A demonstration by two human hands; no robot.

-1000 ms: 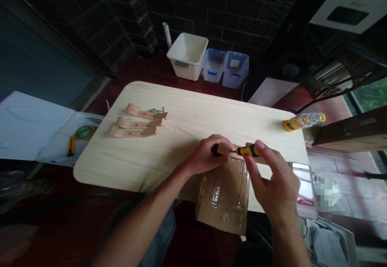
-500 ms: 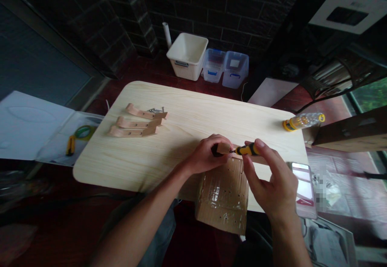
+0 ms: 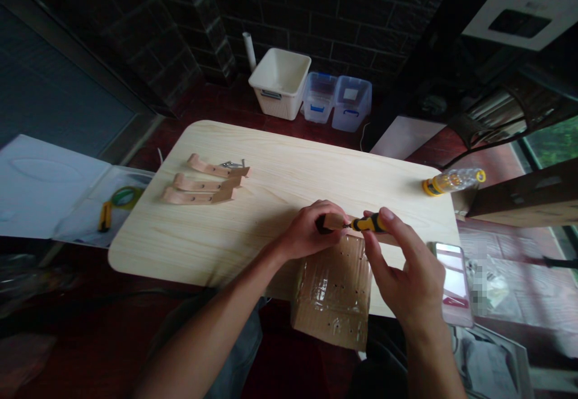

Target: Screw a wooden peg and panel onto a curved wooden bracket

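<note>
My left hand (image 3: pixel 311 230) is closed around a wooden piece (image 3: pixel 334 221) near the front edge of the table (image 3: pixel 280 164). My right hand (image 3: pixel 406 260) grips a yellow and black screwdriver (image 3: pixel 368 224) between thumb and fingers, its tip against the wooden piece. Just below both hands, a taped cardboard piece (image 3: pixel 334 296) with small holes hangs over the table's front edge. Three curved wooden pieces (image 3: pixel 203 197) lie at the table's left, beside some small metal parts (image 3: pixel 232 164).
A clear bottle-shaped container with yellow ends (image 3: pixel 454 181) lies at the table's right edge, a phone (image 3: pixel 454 284) at the lower right. An open case (image 3: pixel 85 206) with a yellow cutter (image 3: pixel 105 216) is at the left. Behind the table stand a white basket (image 3: pixel 282 80) and clear bins (image 3: pixel 352 101).
</note>
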